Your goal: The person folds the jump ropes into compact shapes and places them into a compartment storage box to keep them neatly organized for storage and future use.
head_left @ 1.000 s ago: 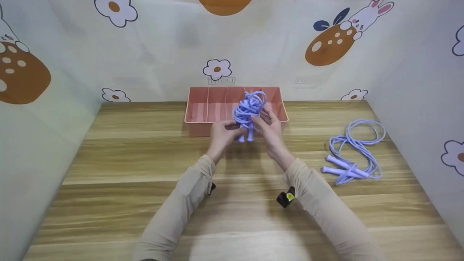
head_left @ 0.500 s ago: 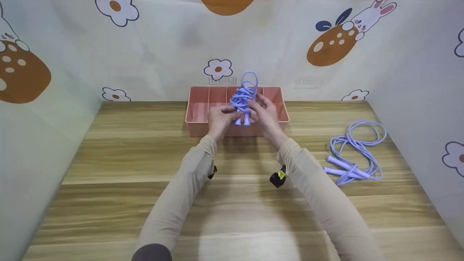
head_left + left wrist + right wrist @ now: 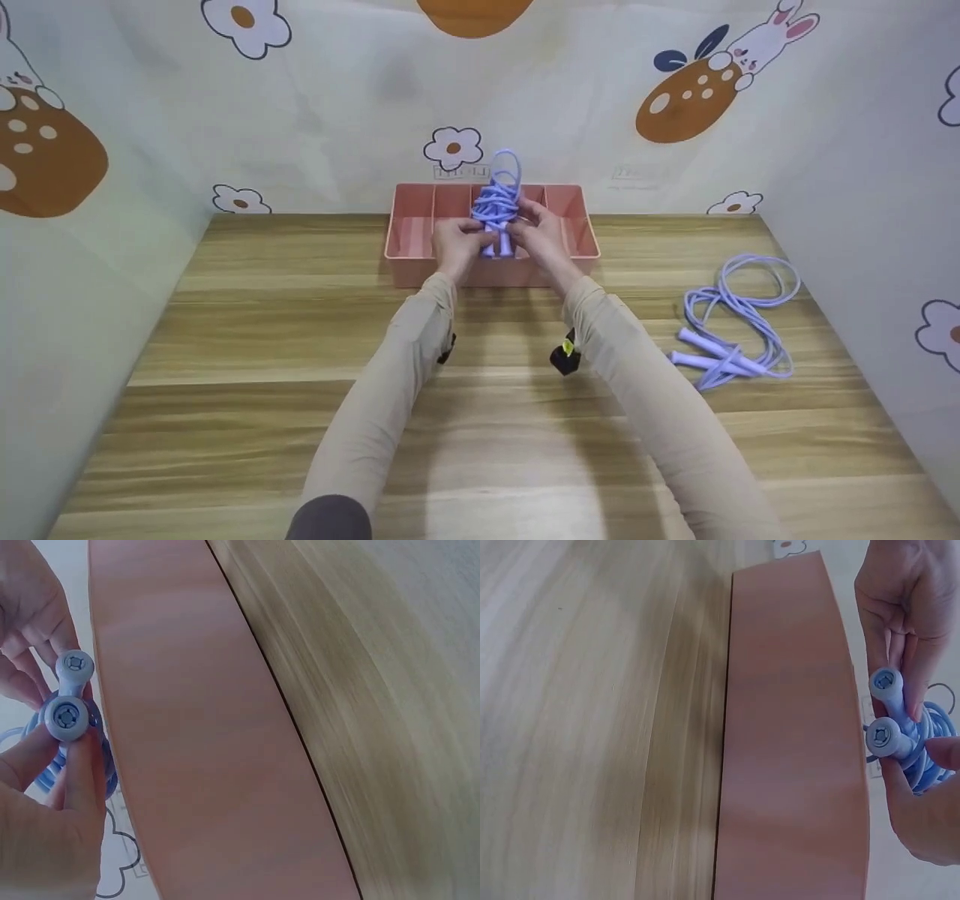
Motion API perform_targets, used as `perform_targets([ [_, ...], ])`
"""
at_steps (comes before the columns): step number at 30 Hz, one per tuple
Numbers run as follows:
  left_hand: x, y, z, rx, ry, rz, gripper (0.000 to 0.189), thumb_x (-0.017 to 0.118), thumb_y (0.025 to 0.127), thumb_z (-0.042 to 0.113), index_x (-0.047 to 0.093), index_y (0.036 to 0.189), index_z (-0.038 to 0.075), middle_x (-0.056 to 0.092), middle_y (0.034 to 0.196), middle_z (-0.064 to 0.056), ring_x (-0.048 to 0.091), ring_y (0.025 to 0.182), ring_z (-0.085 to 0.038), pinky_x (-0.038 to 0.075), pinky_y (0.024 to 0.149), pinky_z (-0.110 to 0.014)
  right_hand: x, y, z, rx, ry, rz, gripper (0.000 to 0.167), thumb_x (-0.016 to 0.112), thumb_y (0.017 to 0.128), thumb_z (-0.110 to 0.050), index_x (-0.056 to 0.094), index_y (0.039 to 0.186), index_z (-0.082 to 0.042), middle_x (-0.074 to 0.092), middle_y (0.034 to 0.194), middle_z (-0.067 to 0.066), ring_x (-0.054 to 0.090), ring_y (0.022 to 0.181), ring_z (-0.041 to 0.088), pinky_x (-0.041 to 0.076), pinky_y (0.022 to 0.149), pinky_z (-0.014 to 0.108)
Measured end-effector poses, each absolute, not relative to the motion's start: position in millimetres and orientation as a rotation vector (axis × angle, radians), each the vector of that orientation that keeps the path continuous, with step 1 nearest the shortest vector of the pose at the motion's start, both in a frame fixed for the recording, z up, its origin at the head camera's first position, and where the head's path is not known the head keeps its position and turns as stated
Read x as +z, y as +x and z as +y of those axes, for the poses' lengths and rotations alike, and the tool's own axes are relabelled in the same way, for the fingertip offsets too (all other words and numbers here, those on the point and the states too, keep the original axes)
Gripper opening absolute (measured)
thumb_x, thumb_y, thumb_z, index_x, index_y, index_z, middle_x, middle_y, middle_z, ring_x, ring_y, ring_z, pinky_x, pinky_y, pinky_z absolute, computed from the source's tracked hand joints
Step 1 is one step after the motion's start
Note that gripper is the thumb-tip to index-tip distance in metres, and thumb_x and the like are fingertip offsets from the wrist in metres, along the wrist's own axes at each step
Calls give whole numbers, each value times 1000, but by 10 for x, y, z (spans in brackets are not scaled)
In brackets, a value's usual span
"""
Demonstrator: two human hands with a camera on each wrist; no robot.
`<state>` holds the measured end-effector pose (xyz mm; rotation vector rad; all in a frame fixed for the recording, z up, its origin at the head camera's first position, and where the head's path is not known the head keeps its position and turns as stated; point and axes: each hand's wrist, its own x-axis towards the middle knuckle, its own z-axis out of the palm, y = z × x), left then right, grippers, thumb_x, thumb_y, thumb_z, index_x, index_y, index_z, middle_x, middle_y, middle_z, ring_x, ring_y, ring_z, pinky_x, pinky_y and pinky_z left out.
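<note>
A blue-purple jump rope (image 3: 495,204), its cord wound round its two handles, is held by both hands over the pink divided box (image 3: 491,274). My left hand (image 3: 456,244) pinches the handle side from the left. My right hand (image 3: 544,238) grips the bundle from the right, thumb in front. A loop of cord stands up at the far end, and the handle ends (image 3: 883,736) point back toward me. In the left wrist view the fingers of the left hand (image 3: 56,817) close round one handle (image 3: 67,718). The compartment under the bundle is partly hidden.
A second jump rope (image 3: 739,322) lies loosely coiled on the wooden table (image 3: 262,337) at the right. The box stands against the patterned back wall (image 3: 322,112). Side walls (image 3: 885,187) border the table.
Both hands have moved the wound rope forward and slightly left, from the box's front edge to over its compartments. The loop now stands upright. The second rope has not moved.
</note>
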<state>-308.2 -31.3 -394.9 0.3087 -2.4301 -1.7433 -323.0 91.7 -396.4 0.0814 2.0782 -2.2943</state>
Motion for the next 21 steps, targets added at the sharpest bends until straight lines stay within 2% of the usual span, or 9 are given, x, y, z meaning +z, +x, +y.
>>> perform_targets([
  [8,-3962,-3111,-300,-1547,280,-2544,27,77,67,9,72,92,2,69,91,-11,62,88,-22,47,75,-29,-4016,-3291,889,-2222,10,2244,52,49,79,14,40,129,10,49,126,25,50,115,31,45,92,34],
  [21,-4015,-3173,-246,-1315,215,-2589,21,76,67,8,73,88,5,70,84,-7,63,81,-20,47,74,-32,-4056,-3376,886,-2096,29,2382,52,49,79,14,38,130,11,50,124,26,52,111,32,44,92,31],
])
